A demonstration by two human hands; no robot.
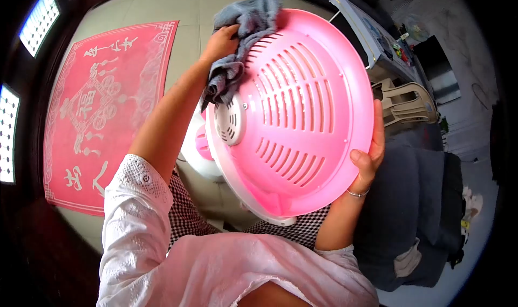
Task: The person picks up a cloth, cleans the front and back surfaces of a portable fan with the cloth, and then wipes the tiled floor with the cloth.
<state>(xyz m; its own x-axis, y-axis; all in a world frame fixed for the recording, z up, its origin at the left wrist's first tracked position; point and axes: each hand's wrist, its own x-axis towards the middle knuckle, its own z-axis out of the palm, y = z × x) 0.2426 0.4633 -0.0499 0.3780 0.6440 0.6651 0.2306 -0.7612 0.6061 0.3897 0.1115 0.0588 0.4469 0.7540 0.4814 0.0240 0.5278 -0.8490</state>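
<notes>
A large pink dish-shaped appliance head (345,118) fills the middle of the head view, its slotted shell facing me. It looks like part of a fan heater or fan; which one I cannot tell. A white slotted cap (229,125) sits at its left side, above a white and pink base (198,145). My left hand (222,42) is closed on a crumpled grey-blue cloth (251,18), which lies against the shell's upper left edge. My right hand (369,150) grips the right rim, thumb on the near face, with the other fingers partly hidden behind.
A red mat (108,113) with pale lettering lies on the tiled floor at left. To the right are a dark blue sofa-like seat (399,210) with a small pale cloth (408,259), a beige plastic chair (404,105) and a white-edged table (359,29).
</notes>
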